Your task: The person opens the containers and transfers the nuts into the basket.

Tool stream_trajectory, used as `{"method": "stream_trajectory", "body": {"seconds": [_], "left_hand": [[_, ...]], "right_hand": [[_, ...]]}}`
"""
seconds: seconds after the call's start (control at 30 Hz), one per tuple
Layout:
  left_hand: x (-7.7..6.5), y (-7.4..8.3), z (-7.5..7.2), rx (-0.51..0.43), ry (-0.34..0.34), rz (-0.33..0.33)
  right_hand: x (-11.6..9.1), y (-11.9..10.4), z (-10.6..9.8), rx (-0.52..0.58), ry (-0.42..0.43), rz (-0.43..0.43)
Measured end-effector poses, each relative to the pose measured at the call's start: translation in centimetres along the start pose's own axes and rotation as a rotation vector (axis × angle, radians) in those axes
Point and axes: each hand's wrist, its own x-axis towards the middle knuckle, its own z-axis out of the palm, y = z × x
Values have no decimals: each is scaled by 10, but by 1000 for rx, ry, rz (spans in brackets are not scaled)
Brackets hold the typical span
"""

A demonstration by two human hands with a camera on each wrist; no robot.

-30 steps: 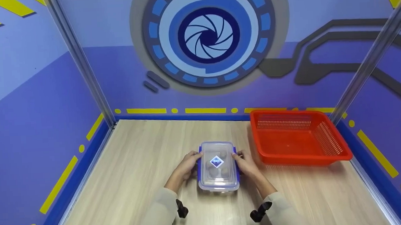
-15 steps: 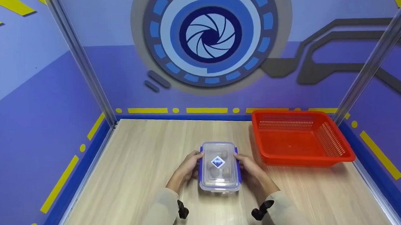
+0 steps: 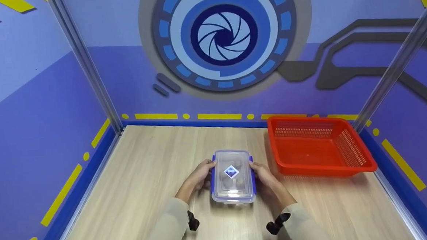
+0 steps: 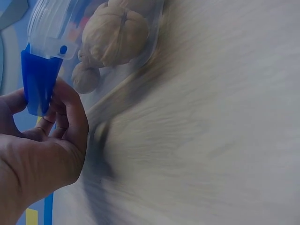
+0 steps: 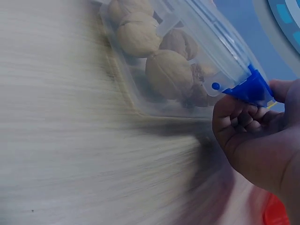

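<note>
A big blue wall (image 3: 118, 81) is at the back, with a round picture (image 3: 224, 35) on it. In front is the table (image 3: 153, 163). A red basket (image 3: 322, 171) sits on its right side. The clear box (image 3: 233, 186) is in the middle of the table, left of the basket and not touching it. The left hand (image 3: 201, 173) pinches the left clip (image 4: 40, 77), fingers bent. The right hand (image 3: 264, 174) pinches the right clip (image 5: 254, 89) the same way. Round brown nuts (image 5: 168, 74) are inside the box. A little diamond sticker (image 3: 231, 171) is on top.
</note>
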Motion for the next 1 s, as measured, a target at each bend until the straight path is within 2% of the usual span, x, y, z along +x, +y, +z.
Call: {"method": "stream_trajectory", "body": {"seconds": [0.17,0.4,0.6,0.8,1.0], "left_hand": [[1,-1,2,18,3,13],[4,-2,7,8,-16,5],[5,-1,7,-3,-10,28],[3,-1,1,7,12,36],[1,-4,1,22,13,44]], "right_hand": [[-4,-1,1,11,33,23],[-6,6,-2,112,136,89],[-5,4,-1,68,144,59],[-5,5,4,22,198,6],[-9,4,1,-169,259,-26]]}}
